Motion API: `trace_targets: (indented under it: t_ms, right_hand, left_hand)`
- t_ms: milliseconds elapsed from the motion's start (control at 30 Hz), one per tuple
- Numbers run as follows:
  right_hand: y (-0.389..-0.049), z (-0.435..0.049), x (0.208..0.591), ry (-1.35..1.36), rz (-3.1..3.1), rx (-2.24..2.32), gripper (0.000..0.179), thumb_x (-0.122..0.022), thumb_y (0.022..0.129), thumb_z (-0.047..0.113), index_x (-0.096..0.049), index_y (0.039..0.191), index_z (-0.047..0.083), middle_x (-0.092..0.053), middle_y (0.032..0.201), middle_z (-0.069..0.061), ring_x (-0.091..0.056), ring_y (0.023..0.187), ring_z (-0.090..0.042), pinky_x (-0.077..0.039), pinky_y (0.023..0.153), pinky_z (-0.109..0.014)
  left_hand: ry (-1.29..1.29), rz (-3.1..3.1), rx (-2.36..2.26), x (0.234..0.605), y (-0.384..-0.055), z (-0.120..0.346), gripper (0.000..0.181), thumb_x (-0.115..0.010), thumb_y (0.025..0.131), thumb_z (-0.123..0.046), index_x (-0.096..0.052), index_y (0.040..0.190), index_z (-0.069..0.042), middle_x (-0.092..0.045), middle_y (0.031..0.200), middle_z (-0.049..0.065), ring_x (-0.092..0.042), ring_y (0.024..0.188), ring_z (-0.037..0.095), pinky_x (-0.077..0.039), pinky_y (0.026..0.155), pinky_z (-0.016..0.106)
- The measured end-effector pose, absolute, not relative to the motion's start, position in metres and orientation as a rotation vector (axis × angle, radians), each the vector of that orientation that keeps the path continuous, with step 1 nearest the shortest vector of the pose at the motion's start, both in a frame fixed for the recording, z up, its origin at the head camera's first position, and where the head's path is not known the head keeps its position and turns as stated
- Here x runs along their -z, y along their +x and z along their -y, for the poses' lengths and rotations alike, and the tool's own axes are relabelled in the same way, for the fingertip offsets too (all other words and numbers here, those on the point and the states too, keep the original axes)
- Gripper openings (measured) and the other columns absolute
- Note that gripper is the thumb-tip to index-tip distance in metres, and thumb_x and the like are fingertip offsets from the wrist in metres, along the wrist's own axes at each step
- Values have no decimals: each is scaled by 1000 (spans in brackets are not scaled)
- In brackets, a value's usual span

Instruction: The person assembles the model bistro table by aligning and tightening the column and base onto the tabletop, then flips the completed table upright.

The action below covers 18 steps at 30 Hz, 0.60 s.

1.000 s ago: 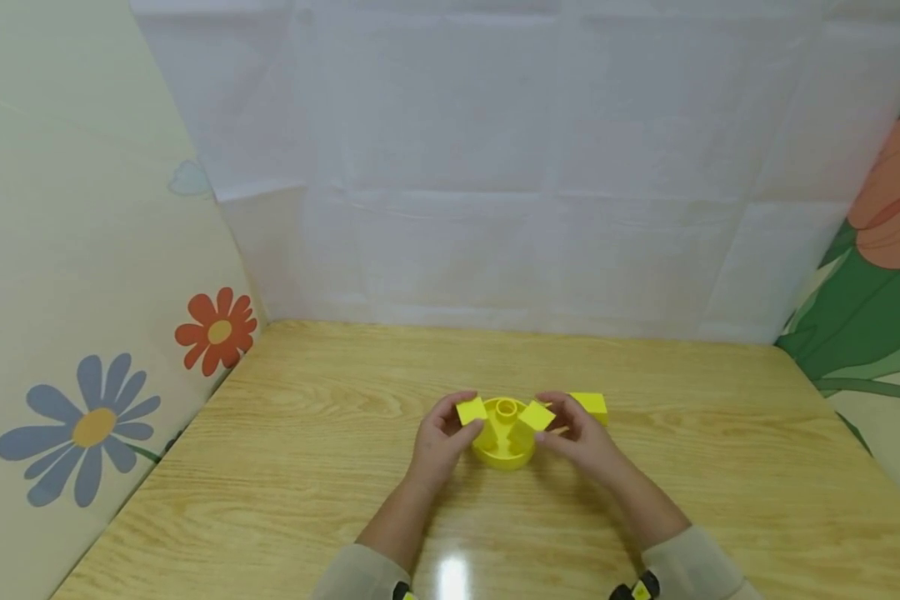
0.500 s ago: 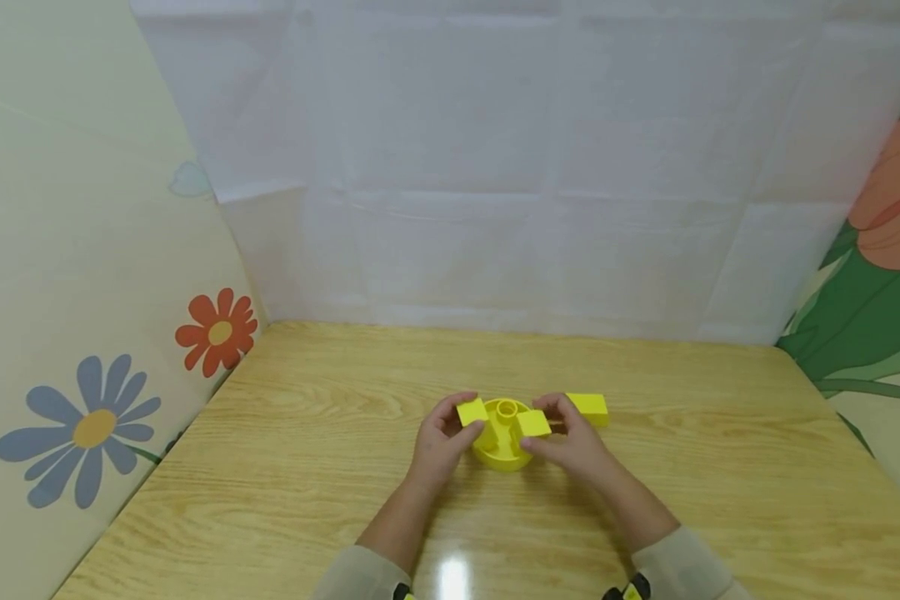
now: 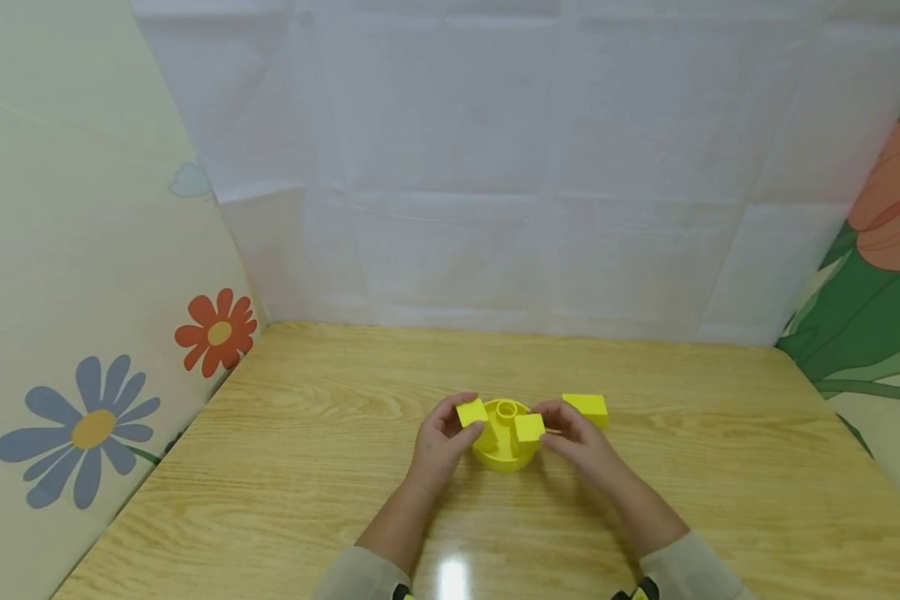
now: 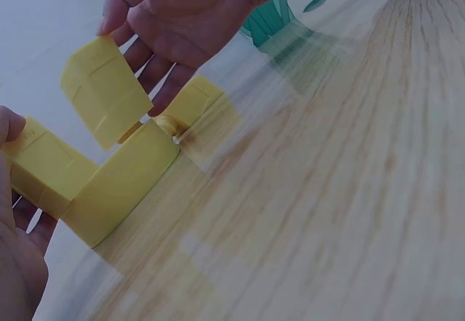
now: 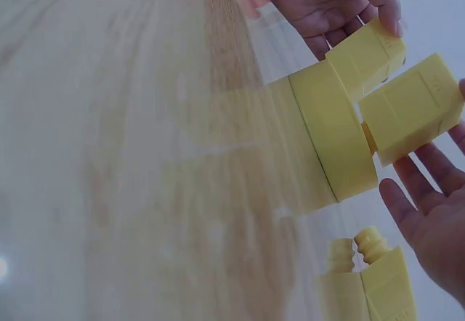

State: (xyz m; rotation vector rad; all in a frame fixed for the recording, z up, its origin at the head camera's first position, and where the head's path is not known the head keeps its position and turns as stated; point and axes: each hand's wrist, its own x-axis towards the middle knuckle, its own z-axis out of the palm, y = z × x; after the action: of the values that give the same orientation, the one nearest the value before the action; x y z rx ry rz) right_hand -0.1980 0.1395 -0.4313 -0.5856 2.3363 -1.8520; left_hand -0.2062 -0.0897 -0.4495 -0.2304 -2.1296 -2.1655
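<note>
A round yellow plastic base [image 3: 504, 464] with a low rim and a short hollow post [image 3: 506, 410] stands on the table between the hands. My left hand [image 3: 441, 446] holds a yellow angular block [image 3: 472, 412] at the base's left side, thumb in front and fingers behind. On the right side, my right hand [image 3: 588, 440] pinches a second yellow block [image 5: 410, 110] between thumb and fingertips. This block leans over the rim, and a narrow neck shows between it and the base. The right hand's lower fingers are spread, away from the block.
Behind the right hand, a third yellow block [image 3: 588, 407] lies on the wooden table [image 3: 307, 450]; its ridged, screw-like peg [image 5: 371, 244] shows in the right wrist view. A white sheet [image 3: 450, 167] hangs at the back, between walls painted with flowers.
The block under my right hand has turned and shifted slightly left, its top going from a diamond to square-on. The right fingers have changed their grip. My left hand stays put.
</note>
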Motion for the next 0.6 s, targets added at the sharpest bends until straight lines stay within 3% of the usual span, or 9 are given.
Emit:
trace_targets:
  t_ms: [167, 300, 600]
  right_hand:
    - [-199, -136, 431, -578, -2424, 1773, 39, -65, 93, 11, -53, 128, -3, -59, 124, -21, -55, 110, -15, -49, 99, -32]
    - [-200, -132, 431, -538, -2462, 1732, 42, -69, 91, 16, -56, 128, 2, -61, 126, -17, -55, 116, -26, -44, 105, -48]
    - [-203, -122, 427, -504, -2430, 1691, 53, -69, 92, 23, -50, 138, 8, -54, 141, -13, -48, 132, -32, -35, 114, -53]
  left_hand:
    - [-229, 2132, 2163, 449, -206, 90, 41, -66, 87, 1, -58, 127, 3, -61, 123, 22, -58, 98, 7, -49, 85, 15]
    - [-222, 2138, 2158, 450, -206, 90, 41, -67, 87, 0, -58, 127, 2, -61, 123, 22, -58, 98, 8, -49, 85, 15]
    - [-242, 2109, 2197, 449, -206, 89, 41, -66, 87, 1, -57, 127, 3, -60, 124, 23, -59, 99, 7, -50, 87, 16]
